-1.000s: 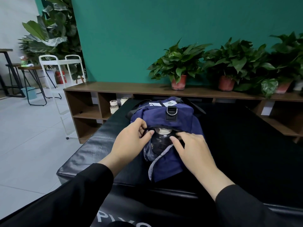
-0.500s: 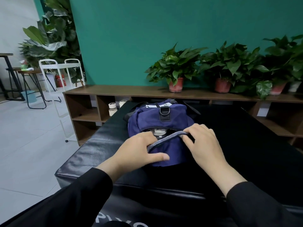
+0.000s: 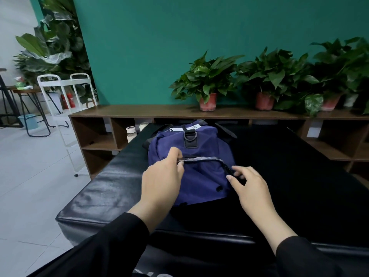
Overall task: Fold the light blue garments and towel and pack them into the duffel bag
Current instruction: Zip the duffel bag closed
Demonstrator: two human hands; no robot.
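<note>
Fingers (image 3: pixel 175 156) of the left hand (image 3: pixel 159 180) are curling in, with the thumb and forefinger pinching the left end of the zip seam (image 3: pixel 201 159) on the near face of the duffel bag (image 3: pixel 199 148). Over on the other side, the right hand (image 3: pixel 251 186) is reaching in with its fingers partly bent, and the fingertips (image 3: pixel 236 172) are closing around the dark zip pull (image 3: pixel 228 169) at the right end of that seam, where it is turning down the bag's corner. Both wrists are coming out of black sleeves (image 3: pixel 111 242) at the bottom of the head view.

That navy bag is sitting upright on a black padded bench (image 3: pixel 95 188), towards its far end and roughly between the two hands. A black loop with a metal ring (image 3: pixel 190 135) is standing at the top of the bag, and white tags (image 3: pixel 194 127) are showing just behind it. Dark straps are trailing off both sides of the bag onto the bench. The seam is lying nearly shut, so nothing inside the bag is showing and I cannot tell what is packed.

Behind the bench, a low wooden shelf unit (image 3: pixel 139 110) is running along a green wall (image 3: pixel 179 47), with three potted plants (image 3: pixel 207 80) standing on top of it. Two small jars (image 3: pixel 131 132) are sitting in one of its compartments. Off to the left, a white wire rack (image 3: pixel 60 92) is standing on the pale tiled floor.
</note>
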